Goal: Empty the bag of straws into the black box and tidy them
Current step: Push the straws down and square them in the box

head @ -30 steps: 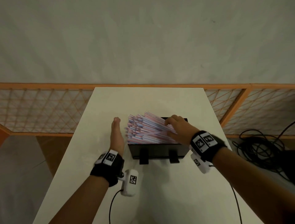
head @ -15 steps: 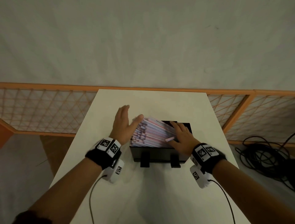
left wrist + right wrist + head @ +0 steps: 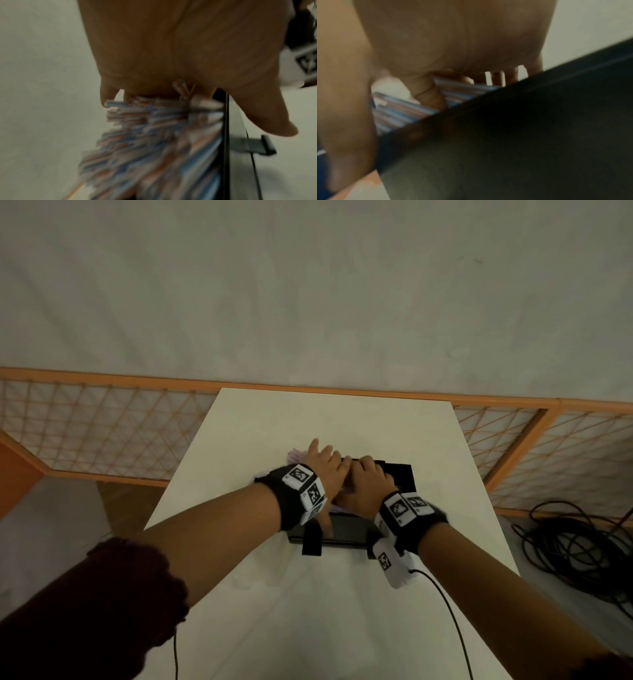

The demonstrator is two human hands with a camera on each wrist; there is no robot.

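The black box (image 3: 401, 478) stands on the white table (image 3: 308, 611), two black feet jutting from its front wall. Pink, white and blue striped straws (image 3: 145, 135) fill it, and their ends stick out past its left side (image 3: 295, 455). My left hand (image 3: 325, 465) lies flat across the top of the pile, palm down, thumb (image 3: 274, 121) over the front wall (image 3: 226, 135). My right hand (image 3: 364, 478) rests on the straws (image 3: 402, 108) just to its right, inside the box wall (image 3: 522, 135). The two hands touch, and both are blurred. No bag is in view.
An orange-framed mesh fence (image 3: 102, 433) runs behind the table and down both sides. Black cables (image 3: 575, 539) lie coiled on the floor at the right. A thin cable (image 3: 455, 628) trails from my right wrist across the table.
My left hand has moved from the left side of the straw ends to on top of the pile. My right hand has shifted left to meet it. The pile looks flatter.
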